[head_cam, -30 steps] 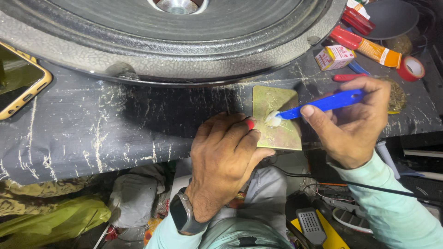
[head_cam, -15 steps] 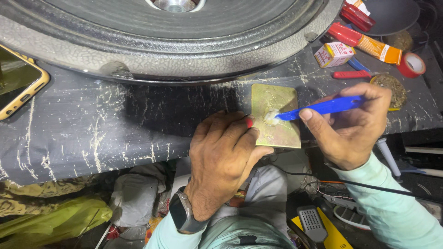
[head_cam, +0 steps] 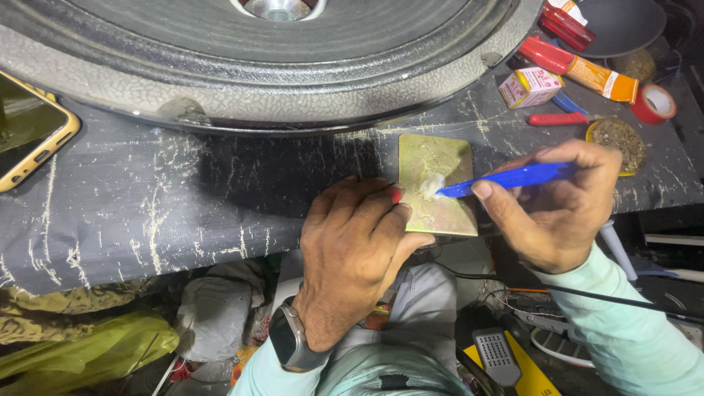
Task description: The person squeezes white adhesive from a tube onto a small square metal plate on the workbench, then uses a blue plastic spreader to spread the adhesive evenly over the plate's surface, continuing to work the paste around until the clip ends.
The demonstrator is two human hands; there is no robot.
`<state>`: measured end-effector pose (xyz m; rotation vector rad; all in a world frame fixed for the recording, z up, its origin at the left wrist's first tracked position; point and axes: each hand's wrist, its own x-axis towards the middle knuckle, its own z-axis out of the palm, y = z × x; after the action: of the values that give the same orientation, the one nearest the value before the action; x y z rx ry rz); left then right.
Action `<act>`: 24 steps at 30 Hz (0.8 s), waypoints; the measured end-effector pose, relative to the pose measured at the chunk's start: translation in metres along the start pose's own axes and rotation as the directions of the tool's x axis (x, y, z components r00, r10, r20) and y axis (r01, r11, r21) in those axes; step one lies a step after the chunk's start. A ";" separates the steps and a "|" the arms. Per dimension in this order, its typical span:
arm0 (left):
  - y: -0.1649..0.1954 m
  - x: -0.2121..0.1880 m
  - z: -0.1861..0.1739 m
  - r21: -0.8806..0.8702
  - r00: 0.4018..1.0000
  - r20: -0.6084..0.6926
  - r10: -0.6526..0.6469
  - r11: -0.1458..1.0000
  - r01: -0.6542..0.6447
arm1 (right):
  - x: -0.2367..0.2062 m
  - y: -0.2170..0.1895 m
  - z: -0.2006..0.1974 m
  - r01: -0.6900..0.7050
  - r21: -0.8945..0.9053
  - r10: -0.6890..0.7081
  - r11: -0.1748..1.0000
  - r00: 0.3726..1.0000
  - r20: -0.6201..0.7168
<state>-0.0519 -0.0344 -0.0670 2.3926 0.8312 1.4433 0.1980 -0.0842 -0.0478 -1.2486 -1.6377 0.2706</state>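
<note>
A small square brass-coloured metal plate [head_cam: 440, 192] lies at the front edge of the dark worktable [head_cam: 147, 220]. My left hand [head_cam: 356, 253], with a watch on the wrist, presses its fingertips on the plate's left edge, a small red object between them. My right hand [head_cam: 557, 205] grips a blue stick-like tool [head_cam: 513, 178] whose tip touches a blob of white paste [head_cam: 431, 185] on the plate.
A large round speaker [head_cam: 257, 66] fills the table's back. A phone in a yellow case [head_cam: 29, 139] lies at the left. At the back right are an orange-and-red tube [head_cam: 579, 67], a small box [head_cam: 529, 86], red tape [head_cam: 655, 103] and a round dish [head_cam: 617, 139].
The blue tool's tip has shifted slightly on the plate, spreading the white paste. My left hand stays pressed on the plate.
</note>
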 end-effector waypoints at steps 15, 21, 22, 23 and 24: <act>0.001 0.001 -0.002 -0.002 1.000 0.005 -0.004 1.000 0.004 | 0.012 -0.005 -0.002 0.010 -0.024 -0.010 1.000 1.000 0.028; 0.001 0.001 -0.002 -0.007 1.000 0.001 0.001 1.000 -0.001 | 0.015 0.001 -0.003 -0.070 0.028 0.070 0.997 0.998 -0.005; 0.001 0.001 -0.001 -0.006 1.000 -0.003 0.005 1.000 -0.005 | 0.015 0.001 -0.002 -0.086 0.046 0.086 0.995 0.996 0.006; 0.001 0.001 -0.001 -0.005 1.000 -0.006 0.006 1.000 -0.006 | 0.015 0.002 -0.002 -0.095 0.082 0.094 0.992 0.995 0.026; 0.000 0.001 -0.001 -0.003 1.000 -0.009 0.003 1.000 -0.003 | 0.014 0.002 -0.002 -0.084 0.085 0.082 0.993 0.996 0.032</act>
<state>-0.0524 -0.0344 -0.0656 2.3882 0.8273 1.4559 0.2019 -0.0727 -0.0400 -1.2536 -1.5840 0.4085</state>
